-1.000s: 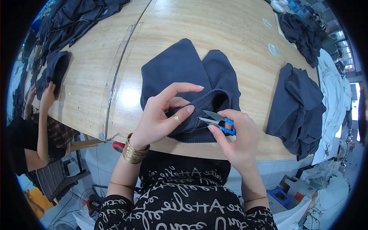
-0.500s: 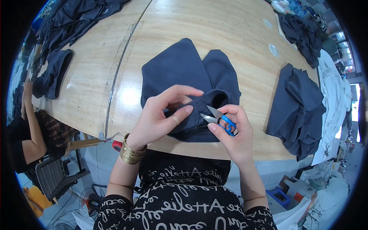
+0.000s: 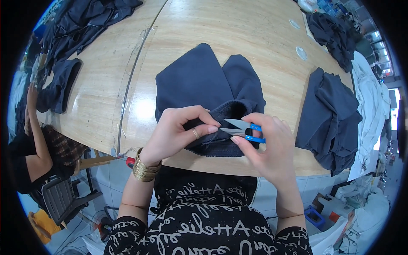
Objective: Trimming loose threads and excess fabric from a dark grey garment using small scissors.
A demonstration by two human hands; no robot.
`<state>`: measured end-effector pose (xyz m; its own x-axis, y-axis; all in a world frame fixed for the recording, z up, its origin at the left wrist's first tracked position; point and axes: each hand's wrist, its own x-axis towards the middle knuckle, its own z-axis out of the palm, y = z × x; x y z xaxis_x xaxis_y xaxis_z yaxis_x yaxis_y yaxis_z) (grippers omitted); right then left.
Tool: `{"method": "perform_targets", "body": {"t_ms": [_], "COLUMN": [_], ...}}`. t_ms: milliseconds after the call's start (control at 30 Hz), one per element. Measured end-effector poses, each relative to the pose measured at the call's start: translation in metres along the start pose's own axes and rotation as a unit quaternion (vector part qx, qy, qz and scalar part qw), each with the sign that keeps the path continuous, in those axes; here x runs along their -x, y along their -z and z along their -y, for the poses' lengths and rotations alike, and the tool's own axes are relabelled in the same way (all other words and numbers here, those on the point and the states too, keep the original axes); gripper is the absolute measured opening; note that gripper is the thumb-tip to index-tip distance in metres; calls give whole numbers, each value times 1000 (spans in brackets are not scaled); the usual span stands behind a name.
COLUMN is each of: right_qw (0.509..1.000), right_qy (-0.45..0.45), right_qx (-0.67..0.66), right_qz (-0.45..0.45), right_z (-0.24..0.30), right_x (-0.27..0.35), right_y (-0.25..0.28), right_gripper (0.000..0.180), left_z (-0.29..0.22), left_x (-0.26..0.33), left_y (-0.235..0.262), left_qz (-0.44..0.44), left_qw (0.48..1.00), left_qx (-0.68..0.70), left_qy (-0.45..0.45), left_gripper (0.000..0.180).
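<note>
A dark navy garment (image 3: 193, 80) lies on the table in front of me, its gathered waistband turned toward me. My left hand (image 3: 185, 129) pinches the edge of that waistband between thumb and forefinger, and loose threads hang just below the fingertips. In my right hand (image 3: 270, 144) are thread snips (image 3: 250, 132) with blue handles, held between thumb and fingers. Their two metal blades are parted and point left, the tips close to my left fingertips over the cloth. The far side of the garment's opening is dark inside.
More dark garments are piled at the right (image 3: 329, 123), far right (image 3: 331, 36) and far left (image 3: 91, 23) of the wooden table (image 3: 238, 29). Another folded dark piece (image 3: 63, 85) lies near a co-worker's arm (image 3: 36, 131) at the left. White cloth (image 3: 369, 93) borders the right edge.
My left fingers have closed onto the waistband edge. The snips have turned from pointing up-left to nearly level, their tips now beside my left fingertips. My right hand shifted slightly right.
</note>
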<state>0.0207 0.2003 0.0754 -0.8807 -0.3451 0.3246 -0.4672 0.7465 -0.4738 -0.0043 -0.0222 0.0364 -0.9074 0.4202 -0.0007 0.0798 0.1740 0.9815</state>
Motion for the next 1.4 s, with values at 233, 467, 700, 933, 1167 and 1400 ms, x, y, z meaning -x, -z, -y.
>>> {"method": "perform_targets", "body": {"t_ms": [233, 467, 700, 933, 1167, 1400], "right_qw": [994, 994, 992, 981, 970, 964], "right_qy": [-17, 57, 75, 142, 184, 200], "right_qx": [-88, -47, -20, 21, -19, -27], "right_qz": [59, 86, 103, 127, 159, 173], "right_z": [-17, -28, -28, -32, -33, -36], "right_x": [-6, -12, -19, -33, -47, -53], "right_y": [-6, -13, -10, -2, 5, 7], "right_gripper": [29, 32, 34, 33, 29, 30], "left_z": [18, 22, 24, 27, 28, 26], "left_x": [-6, -10, -12, -16, -19, -25], "left_y": [9, 7, 9, 10, 12, 13], "left_qz": [29, 38, 41, 64, 79, 108], "left_qw": [982, 982, 977, 972, 966, 957], "left_qx": [177, 179, 205, 223, 239, 265], "left_qy": [58, 44, 49, 47, 59, 53], "left_gripper": [11, 12, 13, 12, 10, 9]}}
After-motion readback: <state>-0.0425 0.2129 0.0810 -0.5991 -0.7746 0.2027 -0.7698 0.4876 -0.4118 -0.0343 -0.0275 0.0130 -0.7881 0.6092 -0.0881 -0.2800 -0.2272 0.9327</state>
